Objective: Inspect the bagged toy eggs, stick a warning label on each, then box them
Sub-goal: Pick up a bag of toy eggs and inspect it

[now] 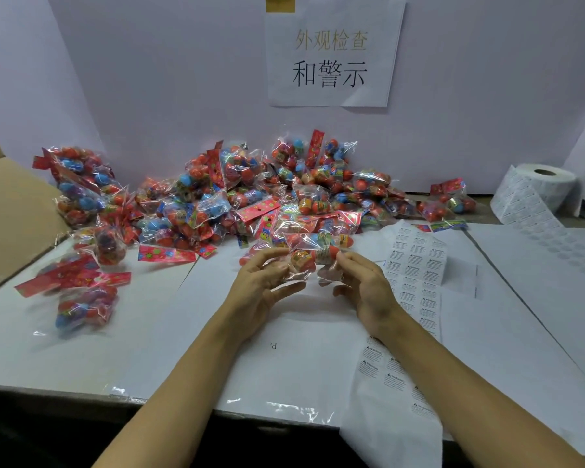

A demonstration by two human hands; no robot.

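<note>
White paper sheets [301, 359] cover the worktable, likely so the small printing and the clear film show up against them. Nearest, both forearms reach forward over the sheets. The left hand [262, 285] and the right hand [365, 288] hold one bag of toy eggs [313, 261] between them just above the table, each with fingers curled and pinching the cellophane at its own side, apparently stretching the film so the orange eggs inside can be checked. Just beside the right hand lies a sheet of warning labels [416, 265], within easy reach for the sticking step; I judge this bag is at inspection, since no label shows on it. Left of the hands, a few separate bags [85, 305] lie blurred near the flap of a cardboard box [11, 211], which suggests finished pieces heading for packing, though I cannot confirm it. Farther back, the heap of bagged eggs [250, 190] waits against the wall, a label roll [537, 187] stands at the right, and a paper sign [331, 52] with Chinese characters hangs above.
</note>
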